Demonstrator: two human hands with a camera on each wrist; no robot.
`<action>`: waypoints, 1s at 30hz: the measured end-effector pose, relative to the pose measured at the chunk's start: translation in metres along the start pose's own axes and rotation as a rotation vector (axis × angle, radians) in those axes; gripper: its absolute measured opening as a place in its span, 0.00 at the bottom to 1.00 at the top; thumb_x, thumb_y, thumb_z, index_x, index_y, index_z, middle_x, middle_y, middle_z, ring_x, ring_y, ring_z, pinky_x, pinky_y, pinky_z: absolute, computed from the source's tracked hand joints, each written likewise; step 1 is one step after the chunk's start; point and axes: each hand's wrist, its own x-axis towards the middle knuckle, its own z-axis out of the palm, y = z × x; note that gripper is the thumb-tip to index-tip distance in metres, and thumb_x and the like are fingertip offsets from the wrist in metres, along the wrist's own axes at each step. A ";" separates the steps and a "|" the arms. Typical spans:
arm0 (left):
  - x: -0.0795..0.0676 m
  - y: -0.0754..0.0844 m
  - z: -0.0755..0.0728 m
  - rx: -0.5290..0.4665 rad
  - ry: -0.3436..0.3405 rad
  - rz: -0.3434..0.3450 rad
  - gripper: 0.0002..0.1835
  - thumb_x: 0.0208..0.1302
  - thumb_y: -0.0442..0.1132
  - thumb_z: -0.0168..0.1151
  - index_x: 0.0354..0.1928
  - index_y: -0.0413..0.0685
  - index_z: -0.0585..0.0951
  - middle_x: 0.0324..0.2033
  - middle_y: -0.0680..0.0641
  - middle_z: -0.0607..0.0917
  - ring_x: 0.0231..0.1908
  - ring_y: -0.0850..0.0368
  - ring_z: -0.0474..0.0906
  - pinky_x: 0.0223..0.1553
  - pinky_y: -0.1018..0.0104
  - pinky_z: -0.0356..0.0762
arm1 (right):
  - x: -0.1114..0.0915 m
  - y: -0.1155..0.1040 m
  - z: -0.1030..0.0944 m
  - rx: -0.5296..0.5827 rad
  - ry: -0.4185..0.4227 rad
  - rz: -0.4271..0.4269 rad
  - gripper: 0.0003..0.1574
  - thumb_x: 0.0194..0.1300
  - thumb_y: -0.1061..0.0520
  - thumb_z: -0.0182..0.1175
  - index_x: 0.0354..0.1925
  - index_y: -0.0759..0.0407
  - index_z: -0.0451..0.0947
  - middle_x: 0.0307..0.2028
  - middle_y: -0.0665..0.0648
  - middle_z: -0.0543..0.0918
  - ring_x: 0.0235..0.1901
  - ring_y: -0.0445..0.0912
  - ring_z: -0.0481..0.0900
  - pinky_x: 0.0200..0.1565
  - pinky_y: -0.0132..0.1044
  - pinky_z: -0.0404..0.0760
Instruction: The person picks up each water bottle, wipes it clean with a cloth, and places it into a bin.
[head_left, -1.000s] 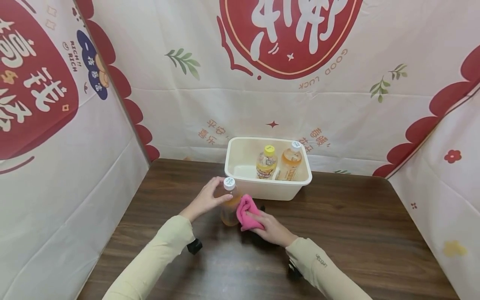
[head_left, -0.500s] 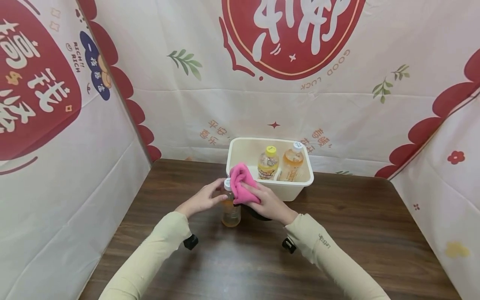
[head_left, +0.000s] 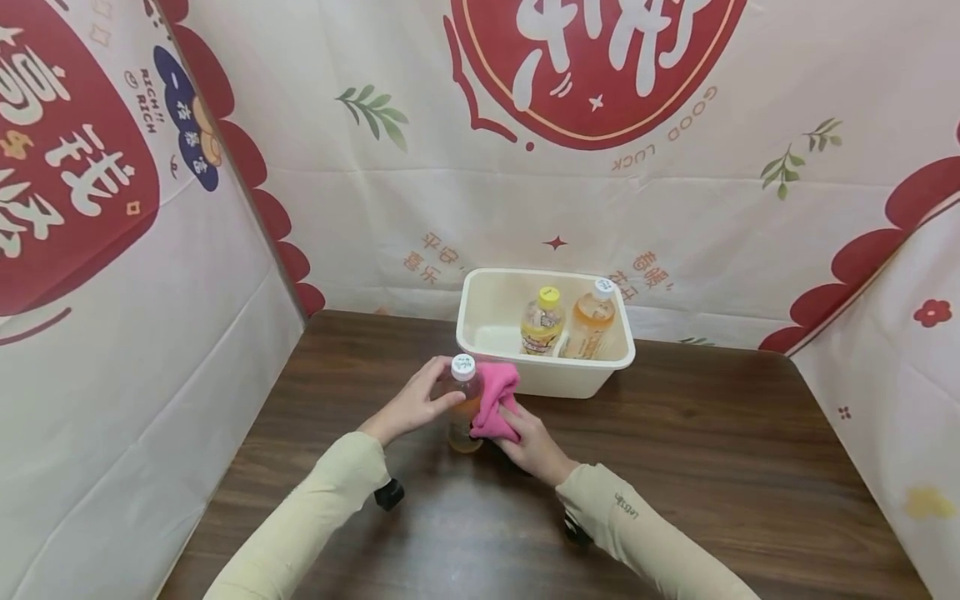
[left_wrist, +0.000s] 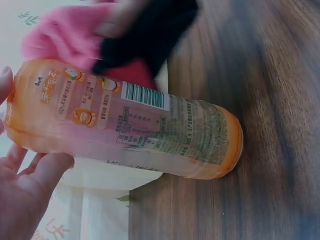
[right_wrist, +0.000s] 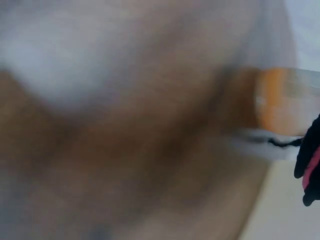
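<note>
A drink bottle (head_left: 465, 437) with a white cap stands on the table, and my left hand (head_left: 411, 410) grips it around its upper part. Its orange printed label (left_wrist: 145, 127) fills much of the left wrist view. My right hand (head_left: 536, 446) holds a folded pink cloth (head_left: 497, 396) against the bottle's right side. Dark material (left_wrist: 155, 37) shows beside the pink in the left wrist view. Motion blurs most of the right wrist view; only the bottle's orange end (right_wrist: 275, 102) and a black-and-pink edge of the cloth (right_wrist: 311, 167) can be made out.
Just behind the hands sits a cream plastic bin (head_left: 558, 381). Inside, to the right, are a yellow-capped bottle (head_left: 542, 327) and a white-capped bottle (head_left: 591, 325) of orange drink. The dark wooden table (head_left: 675, 467) is bordered by printed cloth walls (head_left: 510, 200).
The pink cloth rose along the bottle to its neck half a second ago, and is now back down on its right side. My left hand kept its place on the bottle.
</note>
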 end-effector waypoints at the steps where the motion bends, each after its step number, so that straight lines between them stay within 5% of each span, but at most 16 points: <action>1: 0.000 0.001 0.000 0.000 0.007 -0.001 0.21 0.57 0.35 0.62 0.52 0.38 0.69 0.47 0.41 0.74 0.50 0.48 0.71 0.52 0.53 0.70 | -0.005 0.002 0.002 0.001 -0.034 0.021 0.23 0.63 0.52 0.56 0.51 0.67 0.74 0.50 0.68 0.75 0.48 0.55 0.75 0.48 0.41 0.76; 7: -0.003 0.004 0.002 0.003 -0.015 -0.045 0.23 0.58 0.39 0.62 0.54 0.40 0.67 0.49 0.42 0.73 0.53 0.48 0.69 0.54 0.52 0.68 | -0.038 0.011 0.009 -0.099 -0.282 0.127 0.25 0.55 0.60 0.64 0.52 0.65 0.74 0.50 0.64 0.75 0.49 0.53 0.76 0.47 0.42 0.77; 12: -0.002 0.003 0.006 -0.009 -0.015 -0.074 0.24 0.59 0.41 0.61 0.54 0.42 0.67 0.50 0.42 0.72 0.53 0.47 0.69 0.54 0.50 0.69 | -0.043 0.015 0.004 -0.116 -0.374 0.163 0.25 0.56 0.60 0.63 0.53 0.65 0.74 0.51 0.64 0.75 0.49 0.53 0.75 0.48 0.43 0.76; 17: -0.001 0.006 0.005 0.021 0.014 -0.031 0.22 0.57 0.37 0.62 0.52 0.39 0.68 0.48 0.41 0.73 0.51 0.47 0.71 0.54 0.51 0.69 | -0.028 0.013 -0.012 -0.114 -0.305 0.116 0.28 0.54 0.61 0.64 0.54 0.64 0.73 0.51 0.65 0.75 0.48 0.53 0.76 0.48 0.44 0.76; 22: 0.000 0.005 0.004 0.023 0.038 0.020 0.21 0.56 0.34 0.63 0.50 0.37 0.69 0.45 0.40 0.75 0.47 0.48 0.73 0.52 0.54 0.71 | 0.012 -0.006 -0.036 -0.050 -0.155 0.018 0.27 0.60 0.55 0.59 0.57 0.62 0.70 0.54 0.69 0.72 0.49 0.56 0.75 0.49 0.44 0.76; 27: 0.001 0.001 0.005 0.032 0.030 0.035 0.21 0.57 0.36 0.62 0.51 0.39 0.69 0.45 0.43 0.75 0.47 0.50 0.74 0.51 0.56 0.72 | 0.057 -0.025 -0.060 -0.059 -0.183 -0.034 0.30 0.65 0.47 0.52 0.60 0.62 0.68 0.54 0.69 0.72 0.46 0.53 0.77 0.46 0.42 0.78; 30: 0.001 0.001 0.006 0.019 0.038 0.043 0.20 0.57 0.35 0.63 0.50 0.38 0.69 0.45 0.42 0.75 0.48 0.48 0.74 0.52 0.55 0.71 | 0.063 -0.028 -0.061 -0.064 -0.181 -0.035 0.32 0.65 0.43 0.48 0.59 0.63 0.68 0.53 0.68 0.73 0.45 0.52 0.78 0.45 0.41 0.78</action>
